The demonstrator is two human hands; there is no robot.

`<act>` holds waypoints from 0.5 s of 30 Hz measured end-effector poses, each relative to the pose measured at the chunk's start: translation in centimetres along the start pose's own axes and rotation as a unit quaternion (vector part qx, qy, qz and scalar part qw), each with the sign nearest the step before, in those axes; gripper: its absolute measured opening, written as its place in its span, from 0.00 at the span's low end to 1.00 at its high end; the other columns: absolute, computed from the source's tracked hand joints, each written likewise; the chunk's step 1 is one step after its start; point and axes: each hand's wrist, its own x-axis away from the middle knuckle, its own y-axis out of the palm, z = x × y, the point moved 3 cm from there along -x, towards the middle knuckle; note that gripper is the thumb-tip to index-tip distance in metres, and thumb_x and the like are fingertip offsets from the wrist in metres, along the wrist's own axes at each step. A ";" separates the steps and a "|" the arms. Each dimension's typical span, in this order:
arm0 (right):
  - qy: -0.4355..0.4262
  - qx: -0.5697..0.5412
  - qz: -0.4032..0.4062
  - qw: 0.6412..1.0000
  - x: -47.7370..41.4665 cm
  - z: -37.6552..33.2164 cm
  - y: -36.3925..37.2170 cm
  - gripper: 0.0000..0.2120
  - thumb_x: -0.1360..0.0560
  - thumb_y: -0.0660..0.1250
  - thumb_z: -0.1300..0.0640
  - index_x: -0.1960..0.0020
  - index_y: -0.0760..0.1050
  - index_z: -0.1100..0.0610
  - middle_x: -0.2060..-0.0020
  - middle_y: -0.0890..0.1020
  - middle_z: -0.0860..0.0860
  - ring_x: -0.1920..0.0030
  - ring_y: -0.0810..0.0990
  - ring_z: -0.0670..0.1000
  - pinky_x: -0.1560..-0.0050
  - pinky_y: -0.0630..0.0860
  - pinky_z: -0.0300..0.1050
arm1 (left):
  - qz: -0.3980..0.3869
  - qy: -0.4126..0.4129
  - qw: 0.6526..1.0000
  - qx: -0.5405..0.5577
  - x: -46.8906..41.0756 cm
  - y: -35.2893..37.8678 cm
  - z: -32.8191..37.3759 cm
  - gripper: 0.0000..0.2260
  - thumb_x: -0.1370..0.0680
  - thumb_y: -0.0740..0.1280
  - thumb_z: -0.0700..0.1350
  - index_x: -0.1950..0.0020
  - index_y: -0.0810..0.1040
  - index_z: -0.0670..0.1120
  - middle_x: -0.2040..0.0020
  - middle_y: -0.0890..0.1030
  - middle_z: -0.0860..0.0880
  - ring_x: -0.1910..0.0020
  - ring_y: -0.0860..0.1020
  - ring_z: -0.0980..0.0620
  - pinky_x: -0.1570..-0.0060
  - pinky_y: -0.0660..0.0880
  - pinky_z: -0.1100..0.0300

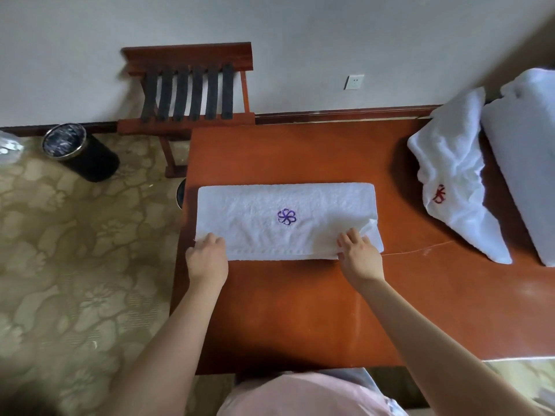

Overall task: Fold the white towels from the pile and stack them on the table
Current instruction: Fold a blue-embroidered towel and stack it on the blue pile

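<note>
The towel (270, 211) lies flat on the bench (300, 310), a long band stretching away from your fingers, its purple flower mark face up about midway between your two hands. Your left hand (207, 259) curls its fingers (211, 240) over the near-left corner. Your right hand (359, 256) pinches the near-right corner, where a loose layer bunches just beyond the fingertips. Gripping both near corners likely lets you square that edge and lift it evenly for the next fold. The pile (450, 175) sits well off to the right of your right fingers, so nothing crowds the fold.
</note>
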 end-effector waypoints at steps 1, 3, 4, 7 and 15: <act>0.007 -0.001 -0.004 1.000 0.0 -0.1 -0.1 0.09 0.23 0.58 0.62 0.44 0.70 0.57 0.46 0.71 0.52 0.60 0.73 0.56 0.71 0.66 0.46 | -0.008 -0.003 1.000 -0.028 0.0 -0.5 0.4 0.07 0.25 0.66 0.41 0.48 0.76 0.47 0.50 0.73 0.50 0.65 0.70 0.53 0.69 0.65 0.62; 0.023 0.000 -0.008 1.000 0.1 -0.1 -0.1 0.09 0.23 0.58 0.61 0.43 0.69 0.57 0.46 0.72 0.51 0.66 0.72 0.56 0.73 0.64 0.44 | -0.014 0.006 0.998 -0.064 0.0 -1.1 1.6 0.09 0.28 0.67 0.40 0.49 0.74 0.48 0.49 0.70 0.50 0.73 0.64 0.54 0.76 0.58 0.61; 0.026 0.011 -0.006 1.000 0.2 -0.1 0.0 0.09 0.23 0.58 0.60 0.43 0.69 0.57 0.47 0.72 0.51 0.68 0.71 0.56 0.74 0.62 0.43 | -0.014 0.022 0.997 -0.079 0.0 -1.3 2.4 0.10 0.28 0.67 0.39 0.48 0.73 0.48 0.48 0.70 0.50 0.74 0.63 0.54 0.77 0.56 0.61; -0.024 0.046 0.046 0.998 0.6 -0.9 -0.1 0.11 0.32 0.70 0.65 0.50 0.74 0.61 0.56 0.77 0.54 0.77 0.64 0.54 0.77 0.53 0.38 | -0.014 0.108 0.990 -0.087 0.3 -1.4 5.1 0.12 0.28 0.64 0.35 0.46 0.73 0.46 0.47 0.72 0.49 0.71 0.67 0.54 0.73 0.60 0.60; -0.234 0.077 0.131 0.960 -0.8 -5.7 -0.7 0.18 0.50 0.74 0.69 0.62 0.77 0.59 0.67 0.76 0.54 0.71 0.73 0.54 0.75 0.65 0.42 | 0.056 0.238 0.968 0.060 0.1 -1.7 9.7 0.07 0.28 0.69 0.44 0.52 0.76 0.44 0.53 0.75 0.47 0.63 0.77 0.46 0.68 0.67 0.57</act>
